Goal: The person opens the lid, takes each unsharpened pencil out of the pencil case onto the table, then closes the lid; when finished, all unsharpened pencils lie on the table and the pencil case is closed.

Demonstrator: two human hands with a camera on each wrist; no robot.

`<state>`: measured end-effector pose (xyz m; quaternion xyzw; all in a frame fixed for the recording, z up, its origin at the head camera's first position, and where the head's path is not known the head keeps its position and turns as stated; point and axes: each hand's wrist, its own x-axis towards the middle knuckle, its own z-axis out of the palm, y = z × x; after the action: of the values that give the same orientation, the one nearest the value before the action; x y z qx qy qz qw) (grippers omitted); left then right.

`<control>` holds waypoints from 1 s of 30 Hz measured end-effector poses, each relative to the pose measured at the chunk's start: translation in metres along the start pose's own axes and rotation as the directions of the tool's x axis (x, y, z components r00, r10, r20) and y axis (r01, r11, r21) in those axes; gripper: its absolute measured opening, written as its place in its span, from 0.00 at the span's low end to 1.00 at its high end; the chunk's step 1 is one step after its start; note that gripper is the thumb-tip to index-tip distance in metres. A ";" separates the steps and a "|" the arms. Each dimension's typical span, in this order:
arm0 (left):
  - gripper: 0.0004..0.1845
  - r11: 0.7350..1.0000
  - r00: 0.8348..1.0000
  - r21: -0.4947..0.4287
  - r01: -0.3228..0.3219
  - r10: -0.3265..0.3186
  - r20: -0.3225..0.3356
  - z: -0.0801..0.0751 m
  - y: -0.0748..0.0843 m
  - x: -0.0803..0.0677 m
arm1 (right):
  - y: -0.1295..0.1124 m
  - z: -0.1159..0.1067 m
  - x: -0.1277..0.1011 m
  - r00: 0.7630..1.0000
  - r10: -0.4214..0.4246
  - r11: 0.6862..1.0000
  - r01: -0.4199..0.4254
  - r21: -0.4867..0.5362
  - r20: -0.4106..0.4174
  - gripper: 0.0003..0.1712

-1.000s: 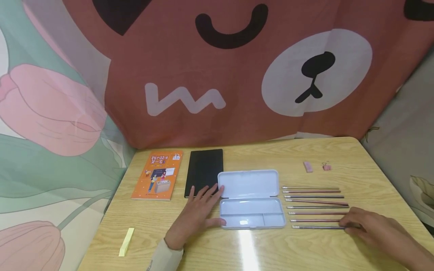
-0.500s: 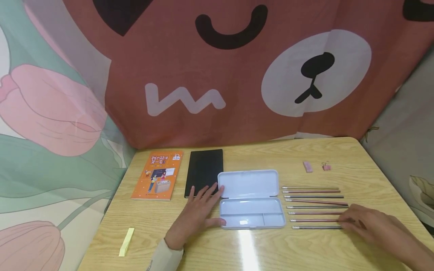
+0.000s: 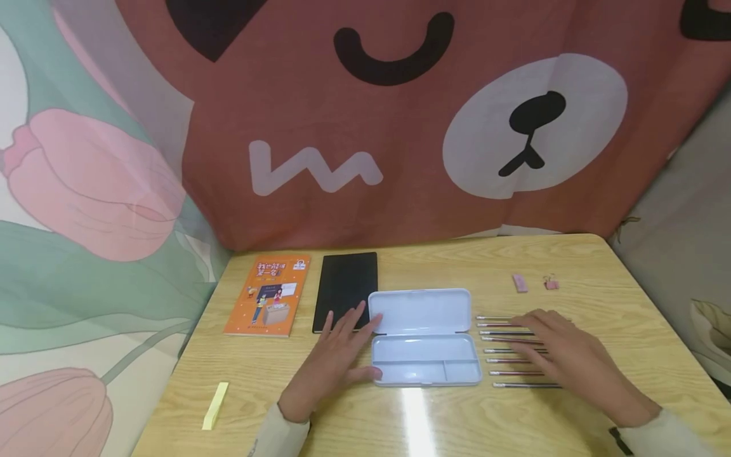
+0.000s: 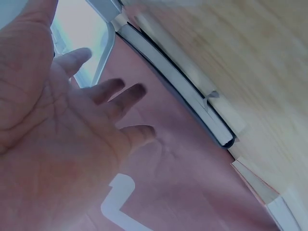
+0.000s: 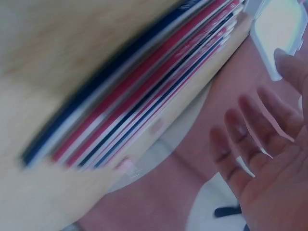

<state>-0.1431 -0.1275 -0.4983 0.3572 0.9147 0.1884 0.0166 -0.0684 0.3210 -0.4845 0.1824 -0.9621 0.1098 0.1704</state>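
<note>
A pale blue pencil case (image 3: 419, 311) lies open on the table, its tray divided into compartments with nothing in them. My left hand (image 3: 331, 362) rests at its left side, fingers spread, thumb and index finger touching the case's edge. To the right of the case lie several pencils (image 3: 508, 386) in a row, red and dark ones, eraser ends toward the case. Over their middle hovers my right hand (image 3: 565, 355) with fingers extended; the right wrist view shows the palm (image 5: 279, 178) holding nothing, apart from the pencils.
Behind the left hand are a black notebook (image 3: 345, 285) and an orange book (image 3: 268, 295). A yellow strip of sticky notes (image 3: 215, 406) lies at the front left. Beyond the pencils sit a pink eraser (image 3: 520, 283) and a pink binder clip (image 3: 551, 282).
My right hand has left the pencils' right ends and moved left and up over their middle, its fingers straightening. The left hand stays at the case.
</note>
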 end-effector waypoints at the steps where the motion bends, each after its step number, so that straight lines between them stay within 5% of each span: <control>1: 0.53 1.000 1.000 0.010 -0.008 0.008 -0.015 0.000 0.000 0.000 | -0.003 0.003 0.006 1.000 -0.010 1.000 0.010 0.014 -0.004 0.32; 7: 0.59 0.991 0.993 0.133 -0.024 0.039 -0.112 0.001 -0.001 0.009 | -0.020 0.019 0.036 0.995 -0.098 0.990 0.101 0.095 -0.036 0.67; 11: 0.66 0.981 0.993 0.191 -0.026 0.047 -0.105 0.003 0.000 0.014 | -0.029 0.031 0.050 0.989 -0.146 0.983 0.146 0.113 -0.014 0.79; 16: 0.68 0.977 0.995 0.209 -0.051 0.068 -0.076 0.005 0.001 0.015 | -0.038 0.040 0.056 0.989 -0.146 0.982 0.141 0.129 0.030 0.82; 30: 0.76 0.974 0.983 0.224 -0.043 0.081 -0.166 0.004 0.016 0.012 | -0.056 0.045 0.043 0.989 -0.128 0.991 0.131 0.039 -0.068 0.78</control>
<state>-0.1409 -0.1075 -0.4955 0.3676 0.9162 0.1172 -0.1086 -0.0972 0.2444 -0.5017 0.2443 -0.9396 0.1251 0.2044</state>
